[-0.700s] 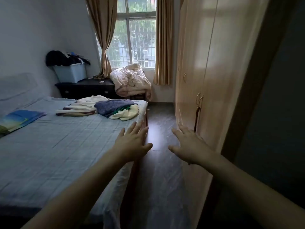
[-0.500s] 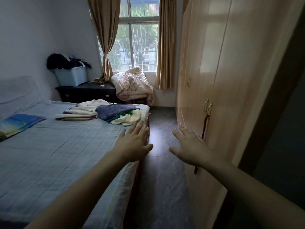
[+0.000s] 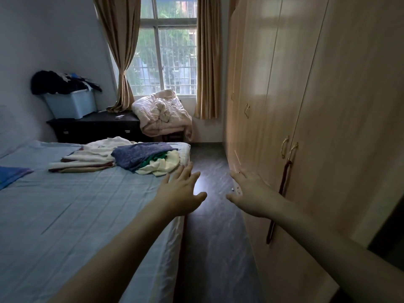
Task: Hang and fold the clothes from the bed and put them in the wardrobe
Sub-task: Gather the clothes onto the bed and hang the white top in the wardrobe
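A pile of clothes lies at the far right corner of the bed point(image 3: 65, 215): a blue garment point(image 3: 140, 153) over green and pale yellow pieces point(image 3: 162, 164), with cream folded clothes point(image 3: 91, 157) to its left. My left hand point(image 3: 180, 193) is stretched forward over the bed's right edge, fingers straight, holding nothing, just short of the pile. My right hand point(image 3: 251, 194) reaches forward beside the wardrobe point(image 3: 328, 127), fingers spread and empty. All wardrobe doors are closed; a dark strap hangs from the near brass handles point(image 3: 289, 149).
A narrow dark floor aisle point(image 3: 209, 237) runs between bed and wardrobe. Beyond it a crumpled duvet point(image 3: 161, 114) sits on a chair under the window. A dark cabinet point(image 3: 94, 127) holds a blue bin point(image 3: 70, 103) heaped with dark clothes. A blue pillow point(image 3: 11, 174) lies at left.
The view has moved forward along the aisle, so the clothes pile and wardrobe handles are nearer. Both hands stay stretched out, open and empty.
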